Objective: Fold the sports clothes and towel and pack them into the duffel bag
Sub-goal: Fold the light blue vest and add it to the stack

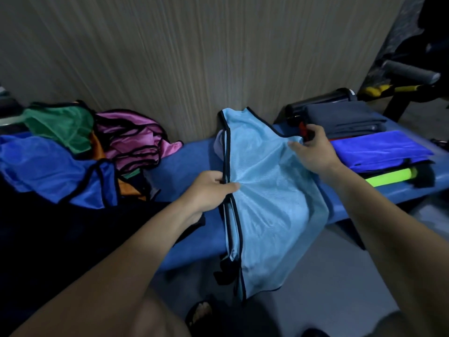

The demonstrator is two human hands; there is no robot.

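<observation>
Both hands, left hand (213, 188) and right hand (313, 152), are pinching the light-blue mesh sports vest (272, 203) at its black-trimmed edges; being thin, limp and slippery, it probably handles best by those hems.

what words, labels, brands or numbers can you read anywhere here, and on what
None can be read.
light blue mesh vest, held at its edges by the left hand and right hand: plain, no print visible.
Heap of green, pink and blue vests: no lettering visible.
Folded blue towel and dark folded cloth: no label shows.
Black bottle: too dark and blurred to tell.
</observation>
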